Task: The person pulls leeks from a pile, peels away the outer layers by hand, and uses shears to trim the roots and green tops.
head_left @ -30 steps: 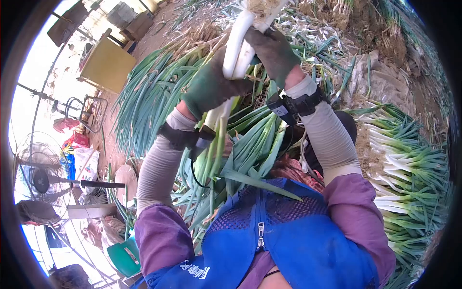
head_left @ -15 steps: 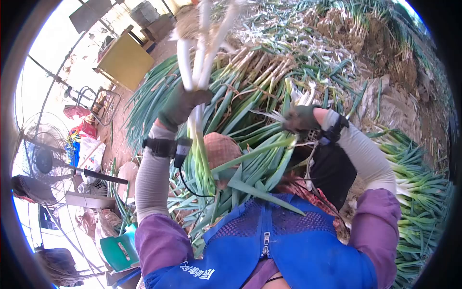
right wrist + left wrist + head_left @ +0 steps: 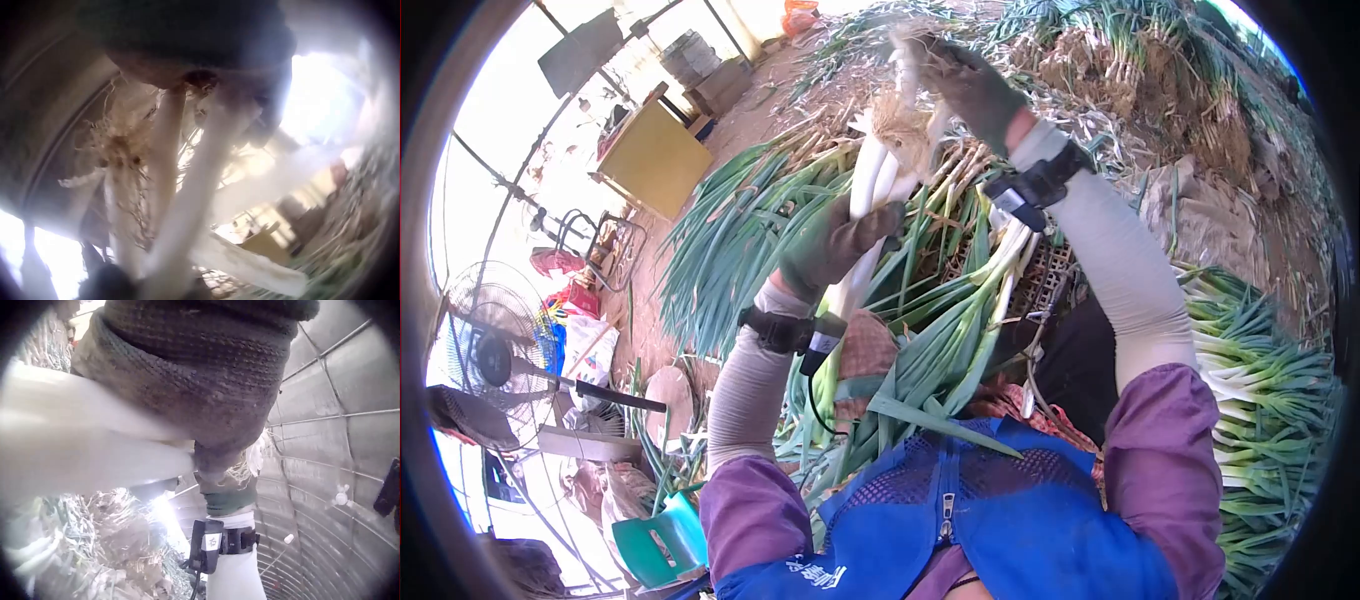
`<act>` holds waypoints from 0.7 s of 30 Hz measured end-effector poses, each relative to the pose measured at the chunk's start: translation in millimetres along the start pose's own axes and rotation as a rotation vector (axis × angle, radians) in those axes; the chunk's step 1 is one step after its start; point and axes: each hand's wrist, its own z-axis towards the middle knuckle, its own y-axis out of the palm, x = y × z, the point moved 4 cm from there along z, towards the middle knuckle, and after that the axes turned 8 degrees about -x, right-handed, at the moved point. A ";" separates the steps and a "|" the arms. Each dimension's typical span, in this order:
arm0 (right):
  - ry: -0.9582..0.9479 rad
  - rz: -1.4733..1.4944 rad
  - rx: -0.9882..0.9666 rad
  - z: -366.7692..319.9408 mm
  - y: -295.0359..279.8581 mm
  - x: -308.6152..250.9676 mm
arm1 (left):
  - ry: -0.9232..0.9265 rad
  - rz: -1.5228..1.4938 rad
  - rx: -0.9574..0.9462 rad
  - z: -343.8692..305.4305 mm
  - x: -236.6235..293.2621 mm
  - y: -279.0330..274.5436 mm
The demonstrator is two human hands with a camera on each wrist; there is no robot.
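My gloved left hand [image 3: 837,245] grips a few green onions [image 3: 868,180] round their white stalks. Their shaggy roots [image 3: 900,125] point up and away, while the green leaves hang down past the wrist. Just beyond the roots is my gloved right hand [image 3: 972,92], its fingertips pinching a pale end. In the right wrist view white stalks [image 3: 194,181] run up to the right glove [image 3: 200,44], with brown roots [image 3: 122,147] beside them. The left wrist view has the left glove [image 3: 194,375] curled over thick white stalks [image 3: 94,437].
A heap of green onions [image 3: 735,235] lies ahead, and a trimmed row [image 3: 1260,400] lies along the right. Left of me stand a fan [image 3: 495,355], a green plastic seat [image 3: 660,540] and a yellow board [image 3: 655,155]. A plastic crate [image 3: 1045,275] is near my knees.
My right hand dropped to the right with pale strips, then rose to the root ends. My left hand kept its grip, swinging left and then back right.
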 end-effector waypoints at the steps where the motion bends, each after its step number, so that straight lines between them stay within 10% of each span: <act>1: -0.093 -0.163 0.079 3.8 -1.2 -15.4 | 0.027 0.026 0.000 4.6 4.8 -0.3; 6: -0.031 0.373 0.228 -19.9 -25.0 -11.7 | -0.082 0.016 0.047 2.1 1.1 -14.1; 10: 0.103 1.964 -0.288 -64.7 25.1 -51.7 | 0.011 -0.085 0.064 -5.2 -5.0 -21.9; 12: 0.217 1.317 -0.712 -54.3 -16.7 -85.1 | 0.075 -0.211 0.019 -1.0 -6.7 -19.9; 18: 1.054 1.749 0.078 -82.4 12.1 33.0 | -0.103 -0.023 -0.048 -1.5 1.9 -9.2; 21: 1.027 1.836 0.550 -68.6 -15.0 64.0 | -0.130 -0.036 0.010 2.1 -0.3 1.3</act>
